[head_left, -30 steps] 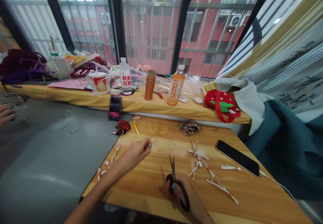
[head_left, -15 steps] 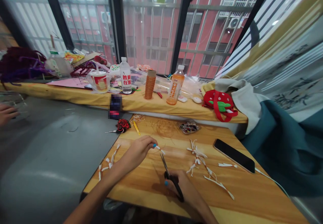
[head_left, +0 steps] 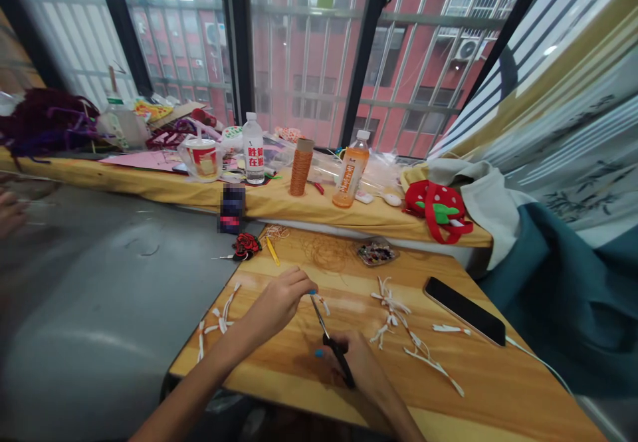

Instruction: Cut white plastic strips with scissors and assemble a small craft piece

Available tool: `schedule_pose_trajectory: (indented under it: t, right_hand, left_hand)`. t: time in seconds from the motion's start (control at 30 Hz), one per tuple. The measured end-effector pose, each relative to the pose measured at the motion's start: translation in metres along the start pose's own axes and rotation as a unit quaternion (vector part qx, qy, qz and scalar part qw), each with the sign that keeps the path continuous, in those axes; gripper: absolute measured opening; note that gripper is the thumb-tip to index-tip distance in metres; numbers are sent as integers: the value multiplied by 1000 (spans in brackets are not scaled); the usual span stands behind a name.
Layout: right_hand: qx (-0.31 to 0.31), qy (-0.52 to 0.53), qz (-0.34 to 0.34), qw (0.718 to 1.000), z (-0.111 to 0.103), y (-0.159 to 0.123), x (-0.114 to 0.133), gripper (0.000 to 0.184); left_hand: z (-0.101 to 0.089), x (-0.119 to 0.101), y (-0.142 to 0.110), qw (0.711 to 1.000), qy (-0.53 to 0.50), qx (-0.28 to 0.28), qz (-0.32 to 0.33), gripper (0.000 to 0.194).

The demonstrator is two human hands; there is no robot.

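Between the fingertips of my left hand is a short white cord piece with orange thread binding, its free end pointing right and down. My right hand grips black-handled scissors, whose blade tips reach up to the cord beside my left fingertips. Whether the blades touch the cord I cannot tell. Several similar white pieces lie in a loose group on the wooden table to the right. Another group of white pieces rests by the table's left edge.
A black phone with a cable lies at the right. Toward the back are a clear box of beads, loose brown thread and a yellow tool. Bottles, a cup and an orange thread spool stand on the sill. Another person's hand shows far left.
The scissors have moved up and slightly left, bringing their tips to the cord by my left fingertips. My left hand still pinches the cord, which now slants more downward.
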State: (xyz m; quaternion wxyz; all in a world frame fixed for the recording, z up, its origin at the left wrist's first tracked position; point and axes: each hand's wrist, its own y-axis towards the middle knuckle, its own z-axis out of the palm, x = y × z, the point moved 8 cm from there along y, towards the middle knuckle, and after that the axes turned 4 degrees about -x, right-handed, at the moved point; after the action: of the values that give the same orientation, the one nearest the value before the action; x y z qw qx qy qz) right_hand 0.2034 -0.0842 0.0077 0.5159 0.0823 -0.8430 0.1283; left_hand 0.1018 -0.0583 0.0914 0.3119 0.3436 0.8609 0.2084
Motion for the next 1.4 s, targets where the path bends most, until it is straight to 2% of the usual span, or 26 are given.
schedule_pose_trajectory:
  t: [0.13, 0.27, 0.37, 0.53, 0.7, 0.77, 0.83, 0.9, 0.97, 1.0, 1.07, 1.1, 1.17, 1.23, 1.33, 1.4]
  right_hand:
    - [-41, 7, 39, 998, -1, -4, -13, 45]
    - [-22, 10, 29, 999, -6, -14, -16, 41]
    - [-19, 6, 13, 1000, -14, -16, -11, 41]
    - [18, -5, -2, 1000, -7, -3, -2, 48]
    - [-54, 36, 51, 997, -10, 6, -21, 49]
    - [-104, 60, 66, 991, -15, 6, -33, 48]
    - [-145, 73, 77, 984, -18, 7, -43, 47]
    - [-149, 54, 90, 983, -16, 9, -49, 45]
    - [-124, 0, 79, 989, -11, 13, -47, 42]
    - [-114, -30, 65, 991, -10, 14, -44, 42]
    - [-98, -67, 40, 992, -9, 13, -39, 40]
    - [-90, -73, 37, 993, -8, 11, -39, 39]
    - [-72, -66, 38, 995, -8, 6, -41, 37]
    - [-65, -56, 35, 996, -9, 1, -42, 35]
    - [-66, -72, 26, 995, -10, -2, -41, 35]
    - [-68, -95, 21, 993, -10, 0, -40, 36]
  left_hand:
    - [-10, 4, 2, 999, 24, -26, -7, 29]
    - [-17, 10, 2, 999, 31, -39, 2, 30]
    - [-14, 11, 1, 999, 22, -33, 23, 30]
    - [-3, 4, -1, 998, 1, -19, 65, 31]
    - [-3, 8, -4, 997, 26, -17, 71, 32]
    - [-8, 10, -2, 996, 42, -63, 44, 31]
    - [-15, 10, 4, 987, 51, -152, -9, 28]
    - [-10, 0, 14, 975, 51, -214, -43, 26]
    - [15, -21, 34, 985, 59, -161, -10, 28]
    - [24, -26, 42, 988, 73, -132, -15, 30]
    - [36, -25, 49, 990, 112, -70, -56, 34]
    - [36, -17, 48, 986, 138, -35, -90, 33]
    - [29, 8, 31, 966, 201, 48, -158, 30]
    - [8, 42, 0, 925, 276, 113, -234, 27]
    - [-30, 84, -49, 868, 349, 131, -327, 30]
    - [-43, 103, -75, 843, 367, 141, -367, 32]
